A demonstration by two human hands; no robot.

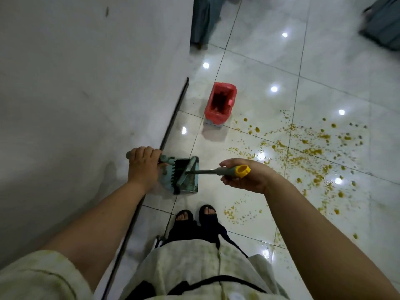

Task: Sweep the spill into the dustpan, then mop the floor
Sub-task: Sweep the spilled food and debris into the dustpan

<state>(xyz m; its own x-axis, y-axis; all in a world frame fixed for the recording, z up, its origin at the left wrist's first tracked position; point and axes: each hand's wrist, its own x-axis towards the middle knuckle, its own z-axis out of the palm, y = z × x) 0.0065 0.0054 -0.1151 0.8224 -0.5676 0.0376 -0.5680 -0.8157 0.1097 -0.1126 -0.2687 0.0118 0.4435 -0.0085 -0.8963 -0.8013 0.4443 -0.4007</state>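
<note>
Holding both tools near the wall [75, 83] on the left, I have not started sweeping yet, as far as I can judge. My left hand [144, 166] is wrapped tight around the dustpan handle, and the dustpan [188, 187] hangs or rests low by the wall, just in front of my feet [195, 214]; I cannot tell whether it touches the floor. My right hand [244, 175] is curled loosely around the broom handle [229, 170], fingers only partly closed, near its yellow end. The broom head [180, 176] sits inside the dustpan, so the two are still nested together.

The spill [303, 152], yellow-orange crumbs and blobs, lies scattered across the glossy floor tiles [259, 61] to the right, reaching from beside the red bin [220, 103] at the far side down to the near right. None of it appears gathered into a pile, and I see none in the dustpan.

So nearly everything is left: separate the broom, sweep the scatter together, collect it, then mop. No mop is in view.
</note>
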